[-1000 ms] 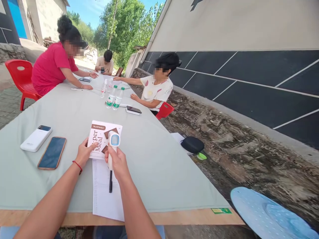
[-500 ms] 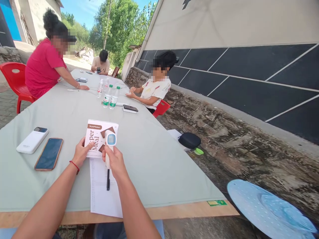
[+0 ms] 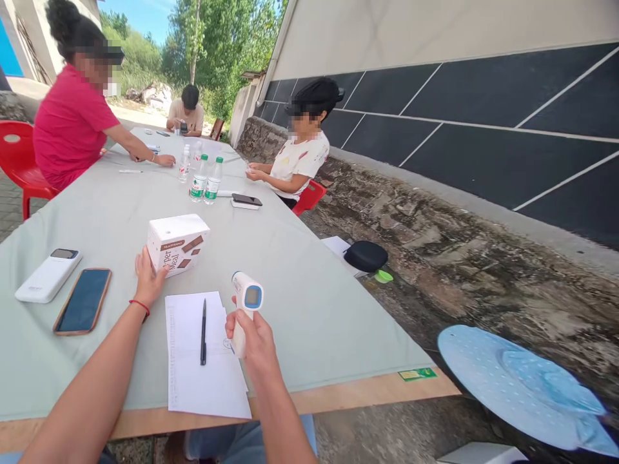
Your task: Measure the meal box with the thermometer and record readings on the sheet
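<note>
Your left hand (image 3: 151, 280) has its fingers along the left side of the box (image 3: 178, 248) and the thumb on its front, holding it over the tabletop (image 3: 314, 309); whether the base touches down you can't tell from here. "Meal" reads up the front, with "per" beside it and the start of that word hidden; the pale lettering on the brown strip above is blurred. Nearer you than the box, and to its right, your right hand (image 3: 255, 338) has its fingers closed round the grip of the thermometer (image 3: 245, 293), its blue-edged screen facing you with no readable figures. On your side of the box lies the paper (image 3: 186, 380), a column of print down its left edge too small to read, with the pen (image 3: 204, 332) on top. Left of the box are the phone (image 3: 83, 301) and the power bank (image 3: 48, 276). Beyond the box stand two green-capped bottles (image 3: 198, 183), their green-and-white labels too small to read.
</note>
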The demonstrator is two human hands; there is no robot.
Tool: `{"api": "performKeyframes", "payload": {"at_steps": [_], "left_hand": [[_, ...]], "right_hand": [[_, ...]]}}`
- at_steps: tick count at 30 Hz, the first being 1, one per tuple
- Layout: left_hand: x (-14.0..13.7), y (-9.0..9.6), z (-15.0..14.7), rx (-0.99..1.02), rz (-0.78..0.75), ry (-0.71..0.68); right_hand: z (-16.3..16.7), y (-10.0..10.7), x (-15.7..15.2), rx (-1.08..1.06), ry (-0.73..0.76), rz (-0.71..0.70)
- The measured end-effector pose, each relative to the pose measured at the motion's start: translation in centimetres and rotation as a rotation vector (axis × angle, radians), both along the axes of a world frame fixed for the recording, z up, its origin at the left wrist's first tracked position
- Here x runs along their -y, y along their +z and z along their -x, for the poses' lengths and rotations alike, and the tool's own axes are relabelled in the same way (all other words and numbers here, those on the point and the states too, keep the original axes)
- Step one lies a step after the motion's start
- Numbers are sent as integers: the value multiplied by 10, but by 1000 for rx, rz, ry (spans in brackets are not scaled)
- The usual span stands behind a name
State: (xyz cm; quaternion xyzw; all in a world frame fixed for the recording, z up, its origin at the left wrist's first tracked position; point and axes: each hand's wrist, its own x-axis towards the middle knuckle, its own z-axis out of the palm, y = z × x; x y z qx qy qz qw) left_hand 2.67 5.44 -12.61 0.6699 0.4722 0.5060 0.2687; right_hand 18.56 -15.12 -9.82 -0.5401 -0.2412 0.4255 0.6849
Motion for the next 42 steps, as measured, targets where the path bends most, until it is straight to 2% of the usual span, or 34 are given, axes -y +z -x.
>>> {"api": "performKeyframes", "payload": {"at_steps": [2, 3, 5, 8, 10, 13, 21, 28, 33, 35, 37, 40, 42], "left_hand": [[-3, -5, 1, -114, 3, 162], [-5, -8, 2, -126, 35, 199], [-7, -13, 6, -113, 141, 167], [-11, -19, 12, -44, 240, 20], [-12, -22, 13, 12, 206, -5], [-9, -23, 14, 39, 140, 58], [11, -15, 10, 9, 38, 39], [13, -13, 9, -1, 56, 15], [13, -14, 8, 6, 75, 3], [14, -15, 8, 1, 88, -2], [16, -15, 7, -19, 106, -17], [18, -16, 7, -108, 139, -57], [20, -16, 7, -215, 162, -95]], "right_hand": [[-4, -4, 2, 18, 0, 14], [-5, -6, 3, 27, 3, 18], [-7, -10, 4, 41, 0, 23], [-7, -16, 4, 52, -9, 37], [-6, -20, 5, 76, -13, 49], [-2, -23, 6, 127, -23, 59], [11, -13, 9, 173, -12, 89], [22, -22, 11, 207, 51, 101], [29, -19, 12, 223, 88, 130], [24, -18, 12, 298, 81, 167], [8, -22, 11, 436, 12, 248], [-30, -33, 7, 744, -155, 468], [-54, -42, 4, 970, -183, 543]]}}
